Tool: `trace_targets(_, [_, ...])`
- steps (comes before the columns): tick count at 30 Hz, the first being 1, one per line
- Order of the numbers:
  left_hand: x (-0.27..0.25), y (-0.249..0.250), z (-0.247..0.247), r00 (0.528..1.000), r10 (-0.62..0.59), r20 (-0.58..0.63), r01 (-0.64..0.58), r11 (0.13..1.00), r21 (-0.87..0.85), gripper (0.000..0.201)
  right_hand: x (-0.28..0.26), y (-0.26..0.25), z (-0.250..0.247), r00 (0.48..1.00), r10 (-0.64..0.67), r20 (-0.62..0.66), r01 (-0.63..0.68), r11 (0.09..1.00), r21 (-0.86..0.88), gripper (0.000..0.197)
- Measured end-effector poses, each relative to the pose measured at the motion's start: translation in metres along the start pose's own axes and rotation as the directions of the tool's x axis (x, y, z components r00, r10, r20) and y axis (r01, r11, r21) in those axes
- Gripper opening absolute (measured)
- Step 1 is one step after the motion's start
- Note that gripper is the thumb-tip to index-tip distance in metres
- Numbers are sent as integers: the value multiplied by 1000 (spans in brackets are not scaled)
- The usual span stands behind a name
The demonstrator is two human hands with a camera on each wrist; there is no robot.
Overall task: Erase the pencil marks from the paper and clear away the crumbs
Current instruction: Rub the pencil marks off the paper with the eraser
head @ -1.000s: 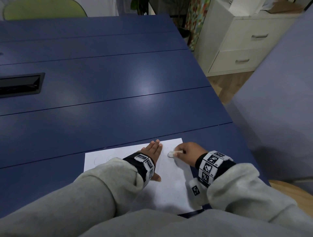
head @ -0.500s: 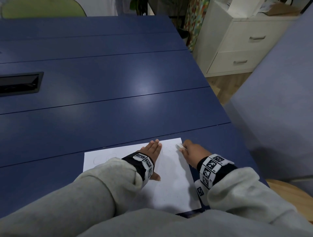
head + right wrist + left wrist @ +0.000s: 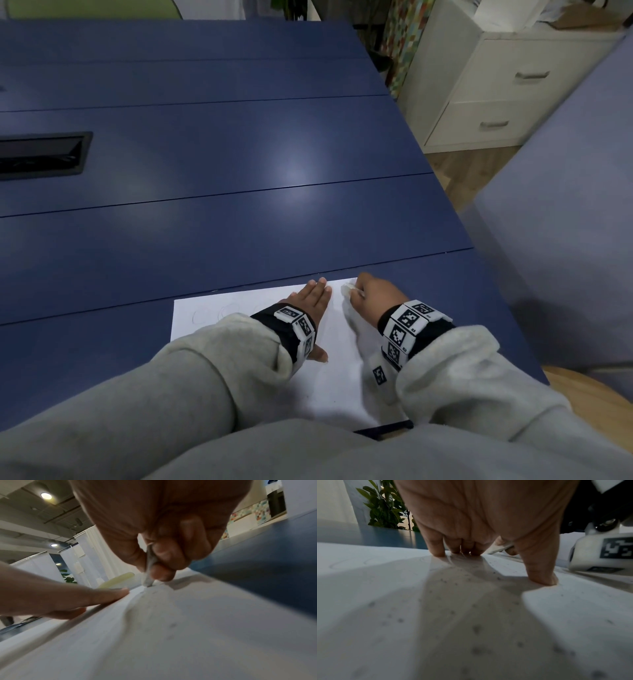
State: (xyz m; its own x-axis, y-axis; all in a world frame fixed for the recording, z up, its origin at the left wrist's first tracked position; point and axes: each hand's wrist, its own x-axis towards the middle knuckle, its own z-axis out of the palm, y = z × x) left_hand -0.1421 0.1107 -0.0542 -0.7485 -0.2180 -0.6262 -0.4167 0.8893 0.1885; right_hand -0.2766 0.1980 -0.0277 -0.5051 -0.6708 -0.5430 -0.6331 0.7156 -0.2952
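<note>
a: where's the eraser [image 3: 348,290]?

b: pinched in your right hand [image 3: 375,297], its tip down on the paper [image 3: 337,383] near the far right corner, about one o'clock on the sheet.

a: and the left hand [image 3: 310,310]?

b: fingers straight, flat on the sheet just beside the eraser, pinning it and holding nothing.

a: where next?

b: the faint pencil circles [image 3: 212,312] lie at nine o'clock from the eraser, beyond your left hand. that hand sits between them and is nearer, so i'd judge it has to shift first. crumbs [image 3: 477,628] dot the paper toward you.

blue table [image 3: 239,171], white paper [image 3: 335,387] atop
</note>
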Motion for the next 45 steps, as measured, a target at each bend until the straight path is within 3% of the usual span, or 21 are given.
trace_targets(6, [1, -1, 2, 1000, 7, -11, -7, 1000, -4, 119, 0, 18, -12, 993, 106, -54, -105, 994, 15, 20])
trace_targets(11, [2, -1, 3, 1000, 2, 3, -2, 1000, 2, 120, 4, 2, -7, 999, 41, -4, -40, 991, 127, 17])
trace_targets(14, [3, -1, 3, 1000, 0, 9, 0, 1000, 7, 120, 5, -6, -1, 998, 13, 55, -18, 996, 86, 16])
trace_targets(23, [1, -2, 3, 1000, -4, 1, 4, 1000, -2, 119, 4, 24, -12, 988, 155, 9, -155, 985, 78, 19])
trace_targets(29, [-1, 0, 0, 1000, -1, 11, 2, 1000, -11, 119, 0, 16, -8, 994, 113, 7, -112, 969, 218, 22])
trace_targets(32, [-1, 0, 0, 1000, -6, 24, 7, 1000, -14, 119, -5, 11, 1, 998, 59, 37, -65, 985, 161, 18])
trace_targets(36, [-1, 0, -1, 999, -9, 31, 9, 1000, -18, 120, -8, 21, -3, 994, 106, -35, -101, 987, 123, 16])
trace_targets(41, [-5, 1, -4, 999, 1, 32, 0, 999, -37, 117, -9, 41, 0, 983, 185, -5, -176, 944, 280, 30])
trace_targets(45, [-10, -6, -9, 1000, 8, 26, -7, 999, -52, 112, -15, 44, 6, 985, 148, -84, -106, 919, 379, 17])
